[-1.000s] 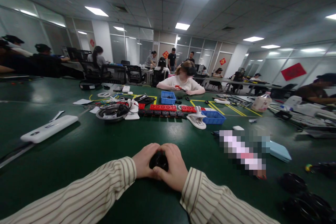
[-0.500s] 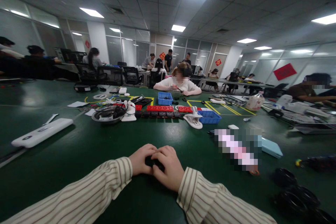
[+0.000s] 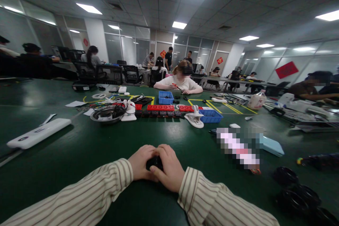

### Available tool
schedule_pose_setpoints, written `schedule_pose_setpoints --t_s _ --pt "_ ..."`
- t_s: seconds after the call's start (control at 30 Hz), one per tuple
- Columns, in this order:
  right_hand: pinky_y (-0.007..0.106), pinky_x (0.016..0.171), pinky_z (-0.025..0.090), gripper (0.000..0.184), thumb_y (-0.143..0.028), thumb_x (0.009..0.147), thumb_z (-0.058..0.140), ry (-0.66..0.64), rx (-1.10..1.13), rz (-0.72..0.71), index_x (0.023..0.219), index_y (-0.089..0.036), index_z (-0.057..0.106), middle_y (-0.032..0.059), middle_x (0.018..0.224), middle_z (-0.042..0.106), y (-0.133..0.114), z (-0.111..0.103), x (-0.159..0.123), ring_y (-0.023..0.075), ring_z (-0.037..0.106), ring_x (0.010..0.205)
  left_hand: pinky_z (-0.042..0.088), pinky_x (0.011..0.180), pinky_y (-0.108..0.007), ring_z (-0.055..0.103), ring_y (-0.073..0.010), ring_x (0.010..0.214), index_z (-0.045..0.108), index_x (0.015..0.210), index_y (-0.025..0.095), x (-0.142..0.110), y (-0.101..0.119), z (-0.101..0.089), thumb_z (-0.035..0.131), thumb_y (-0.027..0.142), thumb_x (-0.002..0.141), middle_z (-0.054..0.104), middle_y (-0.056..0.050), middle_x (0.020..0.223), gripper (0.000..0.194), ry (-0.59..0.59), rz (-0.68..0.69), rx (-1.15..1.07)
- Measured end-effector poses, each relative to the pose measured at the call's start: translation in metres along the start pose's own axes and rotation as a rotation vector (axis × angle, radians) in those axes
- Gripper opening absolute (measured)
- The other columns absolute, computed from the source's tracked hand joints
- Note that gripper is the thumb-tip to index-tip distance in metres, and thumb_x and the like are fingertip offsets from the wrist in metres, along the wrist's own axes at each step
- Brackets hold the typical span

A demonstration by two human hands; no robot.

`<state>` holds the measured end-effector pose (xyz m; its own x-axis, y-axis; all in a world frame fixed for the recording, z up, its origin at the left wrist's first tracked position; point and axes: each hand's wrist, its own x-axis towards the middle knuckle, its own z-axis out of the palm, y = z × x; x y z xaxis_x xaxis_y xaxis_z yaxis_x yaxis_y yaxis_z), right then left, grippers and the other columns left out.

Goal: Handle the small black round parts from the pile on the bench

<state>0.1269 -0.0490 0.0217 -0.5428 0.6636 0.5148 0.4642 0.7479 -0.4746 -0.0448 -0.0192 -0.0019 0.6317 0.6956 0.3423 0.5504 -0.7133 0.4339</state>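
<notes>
On the green table in front of me, my left hand (image 3: 141, 162) and my right hand (image 3: 171, 171) are curled together around a small rounded black part (image 3: 154, 162). Its dark surface shows between the thumbs and fingers, while the rest is covered, so its kind cannot be made out. Both hands are closed on it, with the right fingers lying over its top and the right thumb across its near side. Several black ring-shaped parts (image 3: 298, 196) lie apart at the lower right.
A white lamp-like device (image 3: 39, 133) lies left. Across the middle stand a metal bowl of cables (image 3: 107, 118), red and black socket strips (image 3: 160, 108), a white clip base (image 3: 195, 118) and blue bins (image 3: 211, 116). A light-blue box (image 3: 272, 145) is right. A person (image 3: 180, 81) sits opposite.
My right fingers and thumb have shifted slightly around the black part, and more of it shows between the hands. The view has tilted a little.
</notes>
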Motion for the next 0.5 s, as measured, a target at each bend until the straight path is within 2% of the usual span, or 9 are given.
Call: schedule_pose_setpoints --t_s 0.13,0.23,0.33,0.43,0.5 --pt "0.038 0.079 0.036 0.027 -0.033 0.075 0.061 0.055 -0.175 0.163 0.092 -0.016 0.050 0.0065 0.094 0.049 -0.0036 0.0049 -0.0004 0.0215 0.043 0.087 0.040 0.081 -0.039 0.053 -0.0239 0.083 0.059 0.084 0.015 0.0014 0.0062 0.0024 0.071 0.027 0.059 0.058 -0.005 0.085 0.030 0.042 -0.015 0.034" --pt "0.037 0.077 0.036 0.022 -0.034 0.076 0.061 0.033 -0.242 0.185 0.086 -0.017 0.052 0.0050 0.088 0.050 -0.0047 0.0047 0.0004 0.0207 0.043 0.084 0.042 0.077 -0.035 0.053 -0.0227 0.080 0.059 0.080 0.015 0.0022 0.0042 0.0034 0.072 0.023 0.056 0.058 -0.004 0.080 0.028 0.034 -0.008 0.008" --pt "0.037 0.078 0.035 0.020 -0.033 0.075 0.060 -0.005 -0.229 0.080 0.088 -0.019 0.055 0.0043 0.087 0.051 -0.0035 0.0021 0.0006 0.0202 0.043 0.085 0.044 0.075 -0.031 0.054 -0.0208 0.080 0.060 0.080 0.015 0.0022 0.0003 0.0015 0.073 0.020 0.053 0.059 -0.003 0.082 0.031 0.011 0.017 -0.036" --pt "0.036 0.080 0.035 0.015 -0.022 0.074 0.052 0.006 -0.133 -0.082 0.088 -0.019 0.056 0.0047 0.090 0.056 -0.0019 0.0002 0.0006 0.0197 0.045 0.088 0.043 0.078 -0.029 0.054 -0.0199 0.082 0.060 0.077 0.016 0.0022 -0.0018 -0.0011 0.070 0.013 0.051 0.060 -0.002 0.083 0.028 -0.021 0.056 -0.070" --pt "0.036 0.080 0.036 0.019 -0.015 0.070 0.044 0.000 -0.046 -0.194 0.085 -0.018 0.055 0.0047 0.089 0.059 -0.0014 -0.0003 0.0008 0.0192 0.047 0.088 0.042 0.080 -0.028 0.054 -0.0191 0.083 0.061 0.077 0.017 0.0025 -0.0022 -0.0018 0.068 0.011 0.052 0.061 0.000 0.082 0.026 -0.052 0.089 -0.086"
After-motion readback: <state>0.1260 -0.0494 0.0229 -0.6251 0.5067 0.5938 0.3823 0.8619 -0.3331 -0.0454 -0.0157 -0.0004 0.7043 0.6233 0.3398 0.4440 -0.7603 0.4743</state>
